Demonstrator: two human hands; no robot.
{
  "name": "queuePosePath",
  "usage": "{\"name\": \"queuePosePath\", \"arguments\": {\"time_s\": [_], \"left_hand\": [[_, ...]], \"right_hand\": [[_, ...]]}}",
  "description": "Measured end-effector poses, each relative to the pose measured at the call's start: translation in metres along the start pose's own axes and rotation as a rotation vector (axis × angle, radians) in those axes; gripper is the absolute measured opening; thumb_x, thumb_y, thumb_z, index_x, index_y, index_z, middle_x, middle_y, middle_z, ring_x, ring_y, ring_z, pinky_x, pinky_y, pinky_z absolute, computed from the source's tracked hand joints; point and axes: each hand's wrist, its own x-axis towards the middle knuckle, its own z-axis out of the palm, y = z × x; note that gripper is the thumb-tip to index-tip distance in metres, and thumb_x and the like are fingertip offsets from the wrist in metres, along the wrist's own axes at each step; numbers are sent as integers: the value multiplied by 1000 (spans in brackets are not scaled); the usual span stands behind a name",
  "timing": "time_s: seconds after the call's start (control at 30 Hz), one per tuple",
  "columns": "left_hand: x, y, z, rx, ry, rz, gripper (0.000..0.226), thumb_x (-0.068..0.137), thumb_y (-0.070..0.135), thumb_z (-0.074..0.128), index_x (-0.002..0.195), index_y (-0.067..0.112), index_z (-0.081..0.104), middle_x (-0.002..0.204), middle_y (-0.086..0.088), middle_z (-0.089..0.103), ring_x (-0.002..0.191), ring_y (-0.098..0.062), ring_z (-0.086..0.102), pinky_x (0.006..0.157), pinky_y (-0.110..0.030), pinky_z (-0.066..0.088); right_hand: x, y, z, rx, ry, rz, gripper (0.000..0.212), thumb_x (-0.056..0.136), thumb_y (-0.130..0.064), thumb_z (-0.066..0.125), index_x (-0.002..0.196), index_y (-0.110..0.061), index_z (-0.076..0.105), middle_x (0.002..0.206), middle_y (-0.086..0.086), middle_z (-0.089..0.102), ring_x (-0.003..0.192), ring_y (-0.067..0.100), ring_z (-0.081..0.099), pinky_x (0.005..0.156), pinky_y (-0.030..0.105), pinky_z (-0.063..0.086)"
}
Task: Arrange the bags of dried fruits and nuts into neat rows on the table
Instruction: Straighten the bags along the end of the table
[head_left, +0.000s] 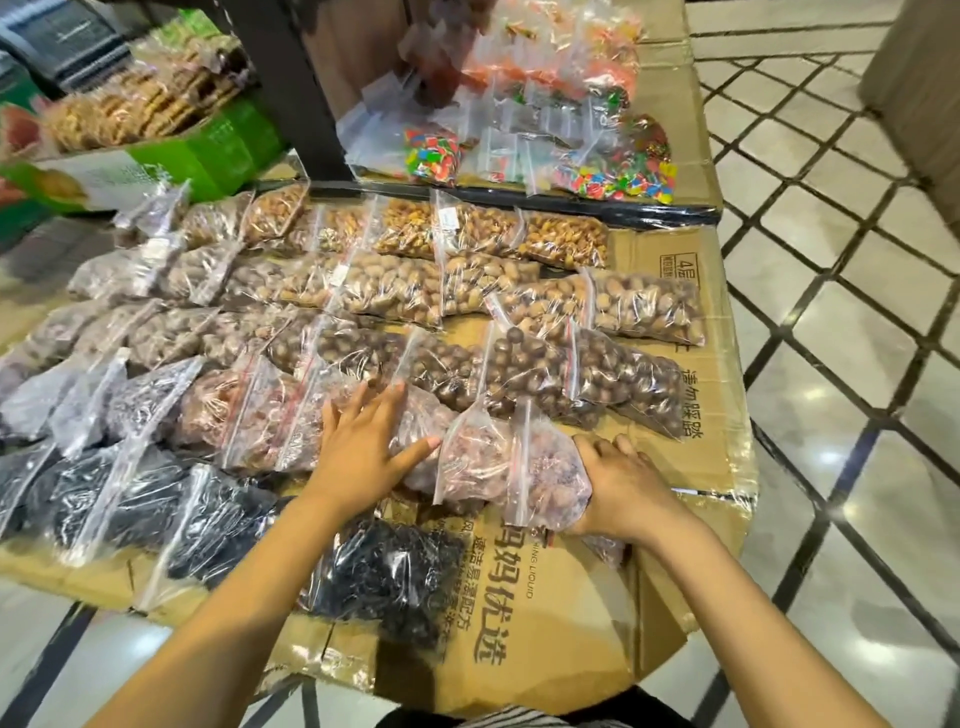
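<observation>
Head view: the left hand (363, 441) lies flat, fingers spread, on a pink bag (415, 431). The right hand (621, 486) cups the end of another pink bag (519, 462) near the cardboard tabletop's (685, 467) right edge, beside the nut rows (467, 291).

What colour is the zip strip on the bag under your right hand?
Red, on the clear pinkish-filled bag; head view.
</observation>
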Motion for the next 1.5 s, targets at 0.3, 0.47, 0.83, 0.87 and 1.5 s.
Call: {"name": "queuePosePath", "arguments": {"time_s": [0.3,0.47,0.83,0.87,1.5], "left_hand": [[-4,-55,-26,-81,139,72,84,84,75,36,150,25,21,157,-5,26,148,-26,3,118,-56,0],[-5,-132,-32,-40,16,53,91,83,73,38,153,24,5,161,-1,12,148,-25,3,116,-57,-2],[9,-193,-44,-169,14,199,83,90,65,30,153,16,9,159,-1,7,146,-12,3,119,-39,-3],[13,-190,-43,-145,-6,212,85,89,68,22,152,13,14,158,-7,18,146,-17,13,120,-42,1],[19,-83,-59,-36,-134,494,96,78,80,27,150,30,-12,157,3,-21,145,-14,-17,118,-40,-12]], "right_hand": [[-32,-81,-31,419,156,-65,126,42,-78,69,149,-36,17,149,-9,29,135,11,27,114,36,25],[19,-171,-40,124,202,-164,116,60,-66,69,150,-18,15,153,8,24,139,22,18,113,36,21],[74,-222,-2,-10,111,46,126,50,-76,71,150,-34,6,156,11,11,144,31,7,116,49,12],[73,-222,0,-23,118,44,126,49,-77,70,150,-34,7,155,10,12,143,31,8,117,49,13],[1,-119,-17,51,529,142,115,56,-91,44,146,-21,28,151,11,29,139,27,18,114,50,22]]}}
